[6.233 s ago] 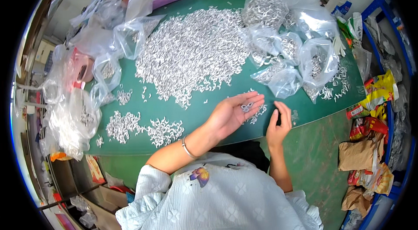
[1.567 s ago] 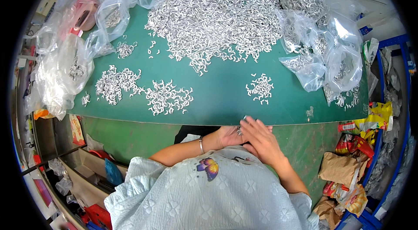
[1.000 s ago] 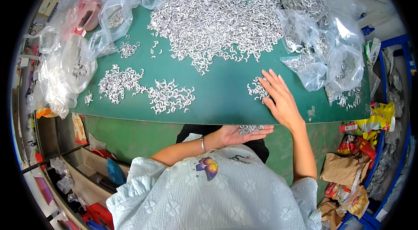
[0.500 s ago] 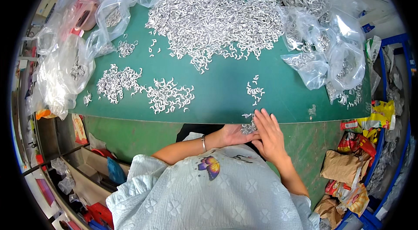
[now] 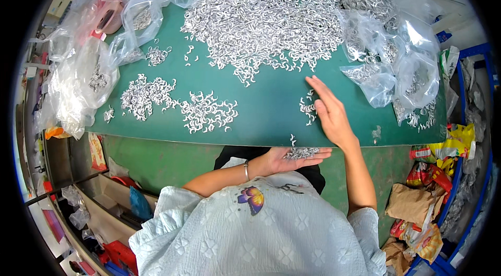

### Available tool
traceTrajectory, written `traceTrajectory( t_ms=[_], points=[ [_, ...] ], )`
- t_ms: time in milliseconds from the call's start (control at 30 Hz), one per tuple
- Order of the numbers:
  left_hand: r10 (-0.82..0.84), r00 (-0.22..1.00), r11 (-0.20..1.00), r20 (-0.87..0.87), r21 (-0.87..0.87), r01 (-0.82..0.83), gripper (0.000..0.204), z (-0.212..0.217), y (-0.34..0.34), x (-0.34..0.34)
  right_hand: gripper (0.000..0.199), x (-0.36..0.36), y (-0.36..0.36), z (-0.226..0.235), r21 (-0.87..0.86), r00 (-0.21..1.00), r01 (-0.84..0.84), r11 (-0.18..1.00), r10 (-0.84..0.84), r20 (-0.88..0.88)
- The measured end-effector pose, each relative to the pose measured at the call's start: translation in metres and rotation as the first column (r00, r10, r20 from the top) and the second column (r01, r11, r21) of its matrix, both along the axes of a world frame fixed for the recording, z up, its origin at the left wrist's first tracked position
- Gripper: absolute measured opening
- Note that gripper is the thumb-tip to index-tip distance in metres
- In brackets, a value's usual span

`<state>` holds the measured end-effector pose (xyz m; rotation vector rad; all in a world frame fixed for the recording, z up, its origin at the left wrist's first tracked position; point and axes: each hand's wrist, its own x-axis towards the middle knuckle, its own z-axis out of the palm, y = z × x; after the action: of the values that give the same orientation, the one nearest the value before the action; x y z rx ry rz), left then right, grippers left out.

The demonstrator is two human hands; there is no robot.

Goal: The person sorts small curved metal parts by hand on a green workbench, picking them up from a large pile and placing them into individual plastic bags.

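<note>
My left hand [image 5: 269, 161] lies palm up just below the table's front edge, its fingers stretched out to the right. It holds a small heap of curved silvery metal pieces [image 5: 301, 153] on its palm and fingers. Two or so more pieces [image 5: 293, 140] sit on the edge above it. Over the green table [image 5: 271, 114], my right hand [image 5: 334, 116] is open, fingers extended and pointing away. Its thumb side is beside a small line of the same curved pieces [image 5: 305, 106], partly hidden by the hand. Nothing shows in its grasp.
A large pile of curved pieces [image 5: 266, 20] covers the far middle. Smaller heaps [image 5: 209, 113] lie at the left. Clear plastic bags of metal parts stand left [image 5: 83, 77] and right [image 5: 376, 75]. A blue shelf [image 5: 462, 166] with packets is at the right.
My right hand has moved from above my left palm forward onto the table, beside the small line of pieces. My left hand is now more uncovered, showing the heap in it.
</note>
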<state>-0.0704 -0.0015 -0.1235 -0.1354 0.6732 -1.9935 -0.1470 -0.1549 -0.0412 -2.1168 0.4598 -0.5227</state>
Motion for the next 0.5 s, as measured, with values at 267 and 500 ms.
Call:
traceTrajectory(
  t_ms=[267,500],
  points=[
    [0.017,1.0,0.997,0.004,-0.07,-0.017,0.064,-0.002,0.001,0.001,0.027,-0.027,-0.006,-0.006,-0.315,0.986,-0.064,0.947,0.011,-0.167],
    [0.05,0.999,0.996,-0.003,-0.073,-0.05,0.064,-0.007,0.002,0.001,0.023,-0.034,0.014,0.004,-0.432,0.992,0.017,0.902,-0.068,-0.103]
  ],
)
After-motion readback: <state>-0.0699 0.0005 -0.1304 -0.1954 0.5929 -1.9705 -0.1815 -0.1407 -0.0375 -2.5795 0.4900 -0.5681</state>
